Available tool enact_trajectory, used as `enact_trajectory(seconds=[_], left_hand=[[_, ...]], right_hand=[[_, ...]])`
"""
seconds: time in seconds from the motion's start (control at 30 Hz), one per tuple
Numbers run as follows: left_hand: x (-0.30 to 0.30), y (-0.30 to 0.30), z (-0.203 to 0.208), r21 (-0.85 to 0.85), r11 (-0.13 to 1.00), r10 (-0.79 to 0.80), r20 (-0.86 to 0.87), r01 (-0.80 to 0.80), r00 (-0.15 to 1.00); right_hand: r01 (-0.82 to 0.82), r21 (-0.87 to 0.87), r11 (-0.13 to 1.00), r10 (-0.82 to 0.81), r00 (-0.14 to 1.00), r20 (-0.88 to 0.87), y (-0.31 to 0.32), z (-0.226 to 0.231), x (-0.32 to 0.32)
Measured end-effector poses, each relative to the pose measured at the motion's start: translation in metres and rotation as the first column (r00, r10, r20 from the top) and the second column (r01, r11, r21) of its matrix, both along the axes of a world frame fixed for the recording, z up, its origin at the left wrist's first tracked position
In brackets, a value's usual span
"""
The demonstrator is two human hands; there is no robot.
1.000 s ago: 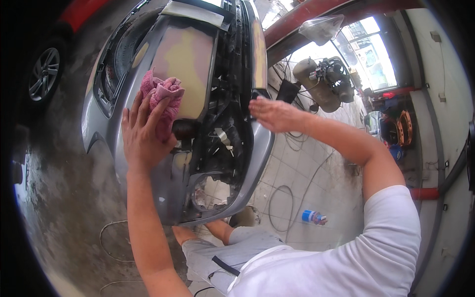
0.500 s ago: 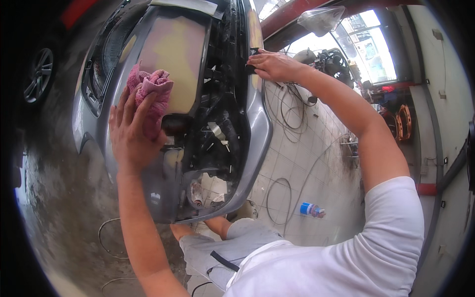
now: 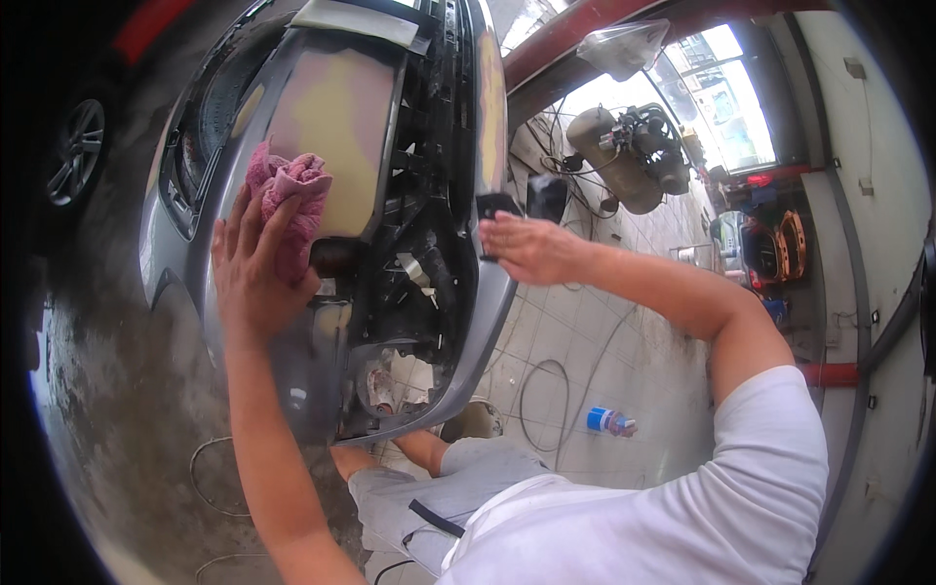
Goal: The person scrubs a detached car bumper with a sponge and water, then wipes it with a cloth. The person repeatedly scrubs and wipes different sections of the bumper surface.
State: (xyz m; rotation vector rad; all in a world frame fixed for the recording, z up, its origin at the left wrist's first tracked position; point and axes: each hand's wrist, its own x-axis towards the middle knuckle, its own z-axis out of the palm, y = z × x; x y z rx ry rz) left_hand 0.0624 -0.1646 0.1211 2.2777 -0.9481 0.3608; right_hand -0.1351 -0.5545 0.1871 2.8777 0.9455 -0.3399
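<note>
My left hand [image 3: 255, 268] is closed around a bunched pink cloth [image 3: 295, 190], over the grey car body [image 3: 185, 234]. Under the fingers of my right hand [image 3: 526, 249] is a flat black sanding pad [image 3: 495, 205], pressed on the outer edge of the body's right side. Whether it is a block or folded sandpaper, I cannot tell. A panel [image 3: 336, 107] with yellow and pinkish filler patches lies beyond the cloth. More filler shows on the narrow right strip [image 3: 490, 93], just beyond the pad. Between the panels runs an open black cavity with bare fittings.
A compressor with a tank [image 3: 619, 161] stands on the tiled floor at the far right. Hoses loop over the tiles near a blue-labelled bottle [image 3: 609, 421]. A bucket [image 3: 473, 419] sits by my legs. Another car's wheel [image 3: 78, 151] is at the left.
My right hand has drawn the black pad nearer along the body's right edge. My left hand stays over the body with the pink cloth. More of the compressor shows now.
</note>
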Motion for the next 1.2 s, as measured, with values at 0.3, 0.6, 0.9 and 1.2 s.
enact_trajectory(seconds=[0.3, 0.6, 0.9, 1.2], left_hand=[[-0.006, -0.001, -0.001, -0.006, 1.0, -0.003, 0.006, 0.003, 1.0], [-0.005, -0.001, -0.001, -0.054, 0.999, -0.001, 0.003, 0.001, 1.0], [0.0, 0.002, -0.003, -0.048, 0.999, -0.009, 0.033, 0.01, 0.999], [0.005, 0.001, -0.008, -0.02, 1.0, -0.019, 0.069, 0.021, 0.997]], right_hand=[[0.005, -0.2, 0.98, 0.002, 0.999, 0.037, 0.002, 0.014, 0.009], [-0.001, -0.161, 0.987, 0.016, 0.996, 0.093, -0.001, 0.011, 0.034], [0.063, -0.28, 0.958, -0.066, 0.998, -0.002, 0.025, 0.01, 0.02], [0.233, -0.074, 0.97, -0.235, 0.972, -0.022, 0.036, -0.002, -0.05]])
